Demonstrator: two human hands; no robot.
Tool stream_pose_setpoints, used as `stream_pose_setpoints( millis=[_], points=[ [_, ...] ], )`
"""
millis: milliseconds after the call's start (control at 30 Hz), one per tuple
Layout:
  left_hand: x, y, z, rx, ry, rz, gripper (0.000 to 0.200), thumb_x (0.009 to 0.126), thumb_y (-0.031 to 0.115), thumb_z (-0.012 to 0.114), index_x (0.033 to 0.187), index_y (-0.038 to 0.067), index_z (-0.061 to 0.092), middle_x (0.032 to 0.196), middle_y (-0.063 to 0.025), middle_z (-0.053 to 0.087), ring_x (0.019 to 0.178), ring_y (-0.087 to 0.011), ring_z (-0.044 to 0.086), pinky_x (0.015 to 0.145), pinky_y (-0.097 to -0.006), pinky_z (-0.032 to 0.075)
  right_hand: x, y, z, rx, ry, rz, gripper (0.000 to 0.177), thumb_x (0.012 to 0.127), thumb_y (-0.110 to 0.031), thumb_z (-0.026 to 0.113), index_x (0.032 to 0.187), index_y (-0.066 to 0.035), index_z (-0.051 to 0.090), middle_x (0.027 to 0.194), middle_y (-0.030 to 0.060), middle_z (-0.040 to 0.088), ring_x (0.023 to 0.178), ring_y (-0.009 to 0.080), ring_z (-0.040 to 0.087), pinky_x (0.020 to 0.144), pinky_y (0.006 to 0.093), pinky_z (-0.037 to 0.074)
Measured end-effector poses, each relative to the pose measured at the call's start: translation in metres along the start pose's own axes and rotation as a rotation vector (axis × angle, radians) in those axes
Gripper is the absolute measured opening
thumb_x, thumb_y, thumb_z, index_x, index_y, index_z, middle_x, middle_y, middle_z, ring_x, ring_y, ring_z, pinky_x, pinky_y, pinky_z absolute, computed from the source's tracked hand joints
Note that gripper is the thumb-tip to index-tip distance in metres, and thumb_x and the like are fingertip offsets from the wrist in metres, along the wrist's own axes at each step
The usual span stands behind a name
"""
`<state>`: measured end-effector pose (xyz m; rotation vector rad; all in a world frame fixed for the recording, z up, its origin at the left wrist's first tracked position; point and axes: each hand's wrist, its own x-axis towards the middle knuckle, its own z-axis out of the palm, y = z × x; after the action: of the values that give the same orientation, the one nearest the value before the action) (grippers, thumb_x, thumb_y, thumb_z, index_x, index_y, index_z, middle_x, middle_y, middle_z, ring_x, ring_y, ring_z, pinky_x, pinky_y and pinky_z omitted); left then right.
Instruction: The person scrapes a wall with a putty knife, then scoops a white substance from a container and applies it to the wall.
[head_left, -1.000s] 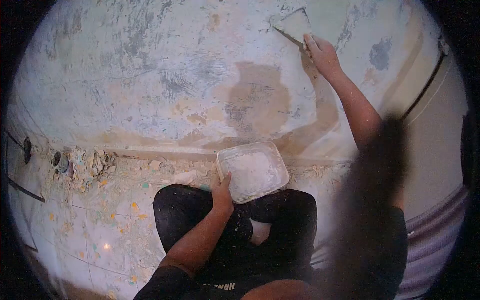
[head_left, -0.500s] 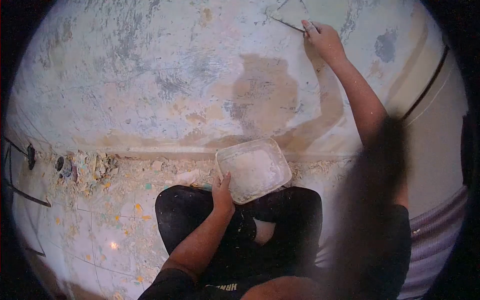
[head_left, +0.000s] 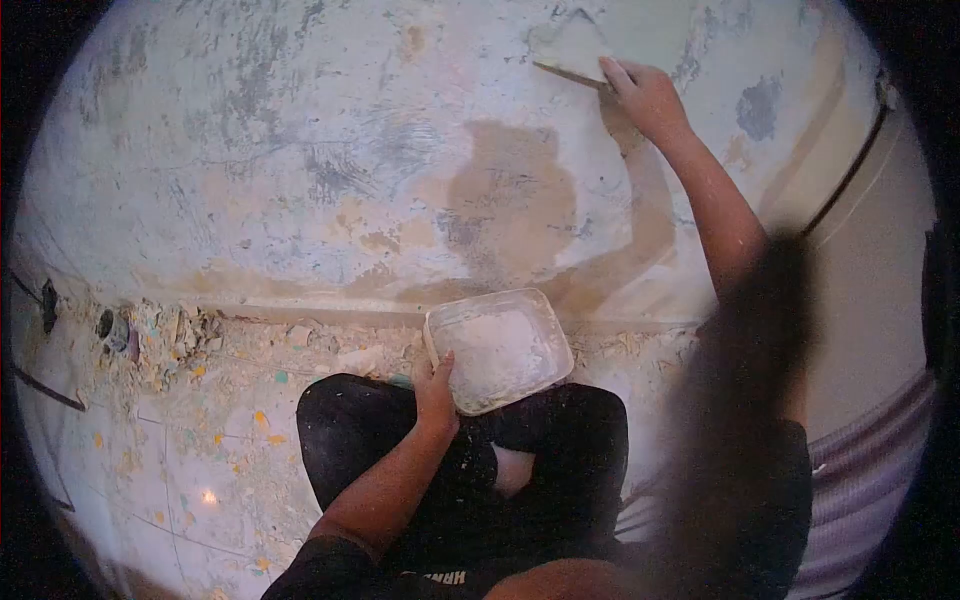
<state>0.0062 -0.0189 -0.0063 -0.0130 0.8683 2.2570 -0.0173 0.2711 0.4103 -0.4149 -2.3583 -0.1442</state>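
My left hand (head_left: 436, 394) grips the left side of a shallow, clear plastic tub (head_left: 560, 383), its thumb over the rim. White paste (head_left: 497, 340) covers the bottom of the tub, which is tilted above my crossed legs. My right hand (head_left: 645, 98) is raised to the wall, closed around a flat putty scraper (head_left: 568, 73). The scraper's blade lies at or very near the wall surface, and my fingers hide part of it. The wall (head_left: 330, 120) is patchy white, grey and tan.
Paint flakes and debris (head_left: 185, 335) line the foot of the wall and scatter over the tiled floor (head_left: 190, 480). A short pipe end (head_left: 112, 328) stands at the left. Purple striped cloth (head_left: 870, 480) lies at right. A dark blur (head_left: 745, 400) hides part of my right arm.
The right hand and scraper have moved slightly down the wall, and the blade's angle has changed a little. The left hand still holds the tub. The whole view has shifted slightly.
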Motion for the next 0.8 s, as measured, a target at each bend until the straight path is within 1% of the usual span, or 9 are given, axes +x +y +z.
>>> stream_pose_setpoints(
  millis=[67,100,167,200,267,400,600,667,800],
  points=[
    [-0.001,0.0,-0.002,0.0,0.03,-0.047,0.046,0.098,0.016,0.061,0.138,-0.002,0.047,0.124,-0.015,0.06,0.108,-0.0266,0.061,0.092,-0.0383,0.051,0.009,-0.012,0.0,-0.155,-0.058,-0.014,0.053,0.1,-0.052,0.045,0.103,-0.01,0.076,0.096,0.0229,0.071,0.091,0.0404,0.068,0.082,0.0472,0.053],
    [-0.001,0.002,-0.003,0.009,0.032,-0.045,0.046,0.098,0.016,0.061,0.138,-0.002,0.047,0.124,-0.015,0.06,0.108,-0.0266,0.061,0.092,-0.0383,0.051,0.008,-0.017,-0.002,-0.148,-0.056,-0.009,0.053,0.1,-0.052,0.045,0.103,-0.01,0.076,0.096,0.0229,0.071,0.091,0.0404,0.068,0.082,0.0472,0.053],
    [-0.001,0.004,-0.004,0.024,0.044,-0.046,0.046,0.098,0.016,0.06,0.138,-0.002,0.046,0.123,-0.015,0.059,0.108,-0.0265,0.061,0.092,-0.0386,0.051,0.004,-0.029,-0.009,-0.374,-0.043,-0.144,0.054,0.099,-0.054,0.043,0.101,-0.011,0.076,0.092,0.0219,0.071,0.086,0.0407,0.068,0.078,0.0503,0.055],
    [-0.001,0.005,-0.002,0.02,0.045,-0.043,0.046,0.098,0.016,0.06,0.138,-0.002,0.046,0.123,-0.015,0.059,0.108,-0.0265,0.061,0.092,-0.0386,0.051,0.002,-0.035,-0.01,-0.373,-0.042,-0.149,0.054,0.099,-0.054,0.043,0.101,-0.011,0.076,0.092,0.0219,0.071,0.086,0.0407,0.068,0.078,0.0503,0.055],
    [-0.004,0.008,0.0,-0.006,0.062,-0.03,0.046,0.098,0.018,0.06,0.137,-0.003,0.047,0.121,-0.0143,0.06,0.106,-0.0263,0.061,0.09,-0.0394,0.052,-0.003,-0.044,-0.013,-0.523,-0.117,-0.17,0.055,0.1,-0.054,0.042,0.097,-0.011,0.076,0.089,0.0204,0.072,0.083,0.0399,0.069,0.075,0.0508,0.056],
    [-0.003,0.008,0.007,0.029,0.064,-0.053,0.045,0.098,0.018,0.061,0.136,-0.003,0.048,0.118,-0.0139,0.06,0.104,-0.026,0.061,0.09,-0.0398,0.051,-0.007,-0.05,-0.01,-0.591,-0.127,-0.122,0.057,0.101,-0.052,0.039,0.095,-0.009,0.075,0.086,0.0196,0.072,0.081,0.0384,0.07,0.073,0.051,0.056],
    [0.003,-0.002,-0.006,0.036,0.087,-0.055,0.041,0.098,0.019,0.06,0.131,-0.003,0.051,0.116,-0.0142,0.061,0.104,-0.0254,0.061,0.09,-0.0378,0.051,0.001,-0.031,-0.008,-0.632,-0.141,-0.181,0.06,0.102,-0.053,0.038,0.096,-0.005,0.074,0.085,0.0207,0.072,0.078,0.0376,0.071,0.072,0.0504,0.057],
    [0.008,-0.003,-0.014,0.058,-0.01,-0.009,0.052,0.098,0.024,0.059,0.142,0.001,0.043,0.125,-0.0155,0.058,0.112,-0.0314,0.061,0.091,-0.0464,0.053,0.002,-0.028,-0.008,-0.656,-0.11,-0.18,0.058,0.102,-0.053,0.039,0.097,-0.008,0.075,0.085,0.0197,0.072,0.079,0.0372,0.071,0.072,0.0493,0.058],
    [0.0,0.01,-0.005,0.051,0.021,-0.005,0.051,0.098,0.024,0.06,0.14,0.0,0.044,0.124,-0.0157,0.059,0.111,-0.0317,0.062,0.091,-0.0459,0.054,-0.004,-0.037,-0.017,-0.656,-0.112,-0.176,0.055,0.101,-0.053,0.041,0.097,-0.011,0.076,0.085,0.0183,0.072,0.079,0.037,0.071,0.073,0.0494,0.058]
  ],
)
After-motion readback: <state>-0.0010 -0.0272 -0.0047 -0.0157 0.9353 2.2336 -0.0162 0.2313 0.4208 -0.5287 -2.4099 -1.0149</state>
